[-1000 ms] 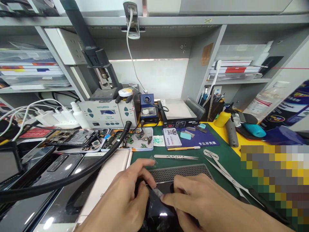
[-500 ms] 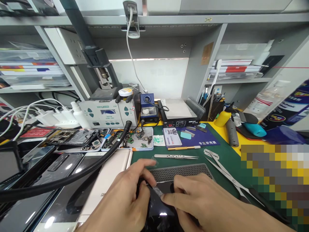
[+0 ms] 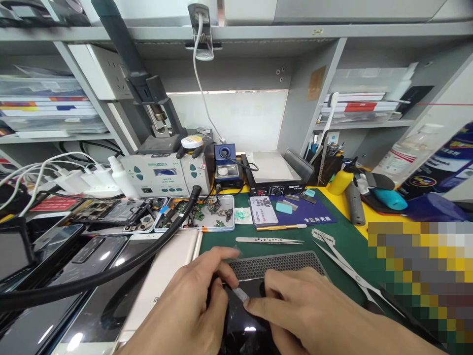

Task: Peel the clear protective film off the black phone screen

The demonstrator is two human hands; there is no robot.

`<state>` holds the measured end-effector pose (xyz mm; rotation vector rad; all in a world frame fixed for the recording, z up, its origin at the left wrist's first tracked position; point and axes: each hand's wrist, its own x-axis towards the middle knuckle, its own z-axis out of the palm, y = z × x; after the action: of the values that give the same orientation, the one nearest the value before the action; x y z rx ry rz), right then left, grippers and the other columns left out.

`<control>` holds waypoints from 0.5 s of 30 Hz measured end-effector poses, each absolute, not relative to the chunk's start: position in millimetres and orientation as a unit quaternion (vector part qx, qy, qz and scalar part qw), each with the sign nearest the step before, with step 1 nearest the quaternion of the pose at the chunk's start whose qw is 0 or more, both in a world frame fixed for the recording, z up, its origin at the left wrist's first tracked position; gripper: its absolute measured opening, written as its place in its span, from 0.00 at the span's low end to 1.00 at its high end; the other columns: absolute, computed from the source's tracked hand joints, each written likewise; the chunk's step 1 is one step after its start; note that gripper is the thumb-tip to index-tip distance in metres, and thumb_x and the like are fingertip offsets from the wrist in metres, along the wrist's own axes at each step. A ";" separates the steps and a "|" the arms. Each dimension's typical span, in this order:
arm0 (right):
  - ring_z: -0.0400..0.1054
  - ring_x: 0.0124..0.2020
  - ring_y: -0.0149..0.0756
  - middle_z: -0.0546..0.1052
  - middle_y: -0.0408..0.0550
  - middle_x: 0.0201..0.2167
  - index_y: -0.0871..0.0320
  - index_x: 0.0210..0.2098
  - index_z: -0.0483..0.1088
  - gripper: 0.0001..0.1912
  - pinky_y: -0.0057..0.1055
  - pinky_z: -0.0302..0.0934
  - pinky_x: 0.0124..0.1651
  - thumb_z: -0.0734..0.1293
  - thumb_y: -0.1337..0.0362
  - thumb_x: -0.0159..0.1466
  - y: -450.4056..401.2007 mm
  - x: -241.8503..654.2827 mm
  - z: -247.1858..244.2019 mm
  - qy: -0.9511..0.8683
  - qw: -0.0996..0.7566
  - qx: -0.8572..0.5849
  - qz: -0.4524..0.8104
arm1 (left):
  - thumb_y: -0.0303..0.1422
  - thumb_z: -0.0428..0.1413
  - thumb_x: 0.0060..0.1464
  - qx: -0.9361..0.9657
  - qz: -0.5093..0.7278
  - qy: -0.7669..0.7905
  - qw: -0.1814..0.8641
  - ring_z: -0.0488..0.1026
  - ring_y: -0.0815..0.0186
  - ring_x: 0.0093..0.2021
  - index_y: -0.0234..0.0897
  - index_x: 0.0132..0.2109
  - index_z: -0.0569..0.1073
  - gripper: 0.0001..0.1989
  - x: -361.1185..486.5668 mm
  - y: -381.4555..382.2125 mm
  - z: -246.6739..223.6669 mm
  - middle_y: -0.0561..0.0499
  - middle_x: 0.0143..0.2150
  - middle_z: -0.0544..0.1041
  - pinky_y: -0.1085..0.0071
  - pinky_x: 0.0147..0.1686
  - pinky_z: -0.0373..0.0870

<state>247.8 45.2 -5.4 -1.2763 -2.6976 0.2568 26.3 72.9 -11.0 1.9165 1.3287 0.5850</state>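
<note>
From the head view I see both hands low in the frame, cut off at the wrists by the bottom edge. The left hand curls over the near left corner of a glossy black phone, its thumb stretched forward and its fingers folded down so that most of the phone's left edge is hidden beneath them. The right hand lies over the phone's right side, and its forefinger and thumb pinch shut on a small silvery blade whose tip rests on the dark glass; how much of the blade lies under the fingers I cannot tell. Whether the left hand truly clamps the phone or only presses on it is not clear to me, since its fingertips are out of sight. The phone sits on the green mat, its far end against a perforated grey pad, and its near end runs out of frame. Just beyond the pad lie steel tweezers, with a second, longer pair off to the right. A thick black hose crosses the left side over a pale gold phone. A pixelated block masks the right edge of the bench.
</note>
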 end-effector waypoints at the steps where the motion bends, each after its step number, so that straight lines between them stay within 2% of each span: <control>1: 0.74 0.35 0.39 0.77 0.44 0.37 0.46 0.47 0.78 0.19 0.32 0.62 0.36 0.68 0.73 0.61 45.5 247.4 -6.0 -0.898 0.075 -0.425 0.082 | 0.32 0.46 0.64 0.747 0.229 0.514 0.354 0.63 0.75 0.20 0.47 0.57 0.67 0.16 26.1 72.4 -11.1 0.59 0.40 0.78 0.78 0.15 0.57; 6: 0.74 0.34 0.38 0.76 0.43 0.36 0.47 0.47 0.77 0.18 0.31 0.60 0.35 0.69 0.72 0.61 46.1 245.8 -8.7 -0.901 0.074 -0.423 0.063 | 0.30 0.46 0.64 0.771 0.240 0.503 0.309 0.68 0.75 0.21 0.48 0.57 0.68 0.17 26.4 72.0 -9.9 0.59 0.41 0.79 0.79 0.17 0.61; 10: 0.74 0.34 0.38 0.77 0.44 0.37 0.49 0.48 0.76 0.18 0.30 0.60 0.34 0.69 0.72 0.61 46.5 244.8 -7.1 -0.907 0.069 -0.412 0.052 | 0.29 0.46 0.64 0.777 0.258 0.497 0.288 0.77 0.73 0.30 0.47 0.56 0.69 0.17 27.7 71.8 -7.8 0.58 0.39 0.80 0.80 0.21 0.66; 15: 0.74 0.33 0.37 0.77 0.44 0.38 0.50 0.49 0.75 0.18 0.30 0.60 0.33 0.68 0.72 0.61 47.5 244.5 -6.6 -0.910 0.074 -0.405 0.042 | 0.28 0.46 0.64 0.785 0.268 0.490 0.267 0.78 0.74 0.28 0.48 0.55 0.70 0.17 27.7 72.7 -7.5 0.59 0.38 0.80 0.81 0.25 0.71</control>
<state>244.5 47.5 -6.6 -1.2163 -2.7320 0.1270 27.7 72.7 -7.5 2.1183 1.3237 0.7246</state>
